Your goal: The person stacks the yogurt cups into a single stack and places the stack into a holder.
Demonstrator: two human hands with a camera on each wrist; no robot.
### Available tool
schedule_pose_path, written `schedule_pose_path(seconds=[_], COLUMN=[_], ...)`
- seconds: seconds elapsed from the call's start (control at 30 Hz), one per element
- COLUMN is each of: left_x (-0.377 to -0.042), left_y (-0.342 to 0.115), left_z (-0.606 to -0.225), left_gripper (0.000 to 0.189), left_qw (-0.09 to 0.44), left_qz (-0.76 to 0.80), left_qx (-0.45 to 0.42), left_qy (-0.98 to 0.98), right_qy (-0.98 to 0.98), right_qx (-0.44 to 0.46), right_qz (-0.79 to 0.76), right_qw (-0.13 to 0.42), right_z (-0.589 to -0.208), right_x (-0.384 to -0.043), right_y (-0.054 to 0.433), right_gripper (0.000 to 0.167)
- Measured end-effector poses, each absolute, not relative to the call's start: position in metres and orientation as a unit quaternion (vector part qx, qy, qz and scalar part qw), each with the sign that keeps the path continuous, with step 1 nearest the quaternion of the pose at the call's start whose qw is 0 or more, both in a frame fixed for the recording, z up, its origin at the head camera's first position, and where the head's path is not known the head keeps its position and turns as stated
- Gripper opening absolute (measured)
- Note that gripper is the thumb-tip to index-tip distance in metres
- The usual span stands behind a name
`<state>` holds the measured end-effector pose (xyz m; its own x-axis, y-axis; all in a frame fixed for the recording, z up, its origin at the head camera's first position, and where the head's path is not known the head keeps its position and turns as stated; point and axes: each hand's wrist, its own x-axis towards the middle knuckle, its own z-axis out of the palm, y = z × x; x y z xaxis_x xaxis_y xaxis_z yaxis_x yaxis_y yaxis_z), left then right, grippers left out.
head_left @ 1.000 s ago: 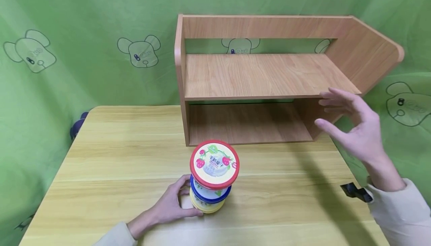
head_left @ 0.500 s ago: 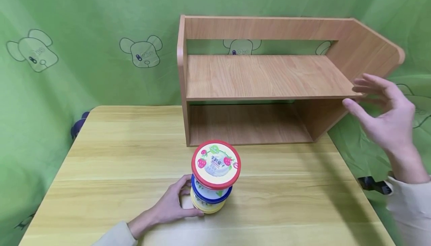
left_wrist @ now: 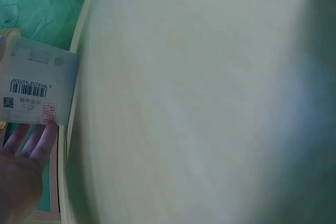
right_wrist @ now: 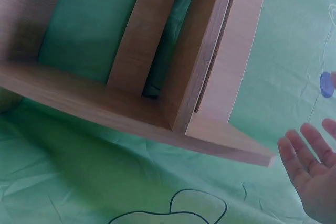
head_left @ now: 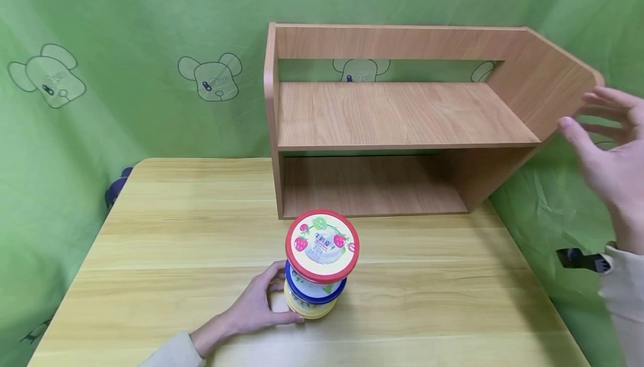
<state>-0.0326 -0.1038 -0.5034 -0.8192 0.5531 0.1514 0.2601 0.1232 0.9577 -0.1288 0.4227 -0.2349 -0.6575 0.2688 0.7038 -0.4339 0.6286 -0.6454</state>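
Note:
In the head view, three round tubs stand stacked near the table's front: a red-lidded tub [head_left: 322,247] with strawberries and printed writing on top, a blue-lidded tub [head_left: 313,290] under it, and a yellow-lidded tub [head_left: 309,308] lowest. My left hand [head_left: 256,305] holds the lowest tub from the left, thumb at the front and fingers on its far left side. The left wrist view shows a pale tub wall [left_wrist: 37,85] with a barcode, fingers [left_wrist: 44,142] against it. Raised at the far right, my right hand [head_left: 616,155] is empty, its fingers loosely bent.
A two-level wooden shelf [head_left: 402,113] stands at the back right of the wooden table [head_left: 176,233]. Its right side panel [head_left: 543,87] angles outward, close to my right hand. Green cloth [head_left: 136,32] with bear drawings hangs behind and around the table.
My right hand has moved up and to the right, from in front of the shelf to beyond its right side panel. The left hand and the stacked tubs have stayed in place.

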Motion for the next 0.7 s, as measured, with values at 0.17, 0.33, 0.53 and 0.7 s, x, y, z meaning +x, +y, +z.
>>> schedule_pose_path(seconds=[0.17, 0.33, 0.53, 0.7], left_x=[-0.033, -0.033, -0.033, -0.032], left_y=[-0.104, -0.104, -0.104, -0.103], left_z=[-0.504, -0.504, -0.504, -0.505], left_gripper=[0.091, 0.092, 0.092, 0.092], left_qw=[0.119, 0.120, 0.120, 0.115], left_qz=[0.603, 0.600, 0.599, 0.597], left_qx=[0.278, 0.277, 0.275, 0.275], left_qy=[0.738, 0.741, 0.742, 0.745], right_qy=[-0.833, -0.841, -0.838, -0.837], right_qx=[-0.035, -0.088, -0.099, -0.109], right_qz=[0.361, 0.349, 0.364, 0.385], right_qw=[0.417, 0.404, 0.394, 0.374], right_z=[-0.229, -0.225, -0.224, -0.223], right_x=[-0.132, -0.138, -0.150, -0.159], right_y=[0.429, 0.433, 0.445, 0.450], right_gripper=[0.050, 0.051, 0.052, 0.051])
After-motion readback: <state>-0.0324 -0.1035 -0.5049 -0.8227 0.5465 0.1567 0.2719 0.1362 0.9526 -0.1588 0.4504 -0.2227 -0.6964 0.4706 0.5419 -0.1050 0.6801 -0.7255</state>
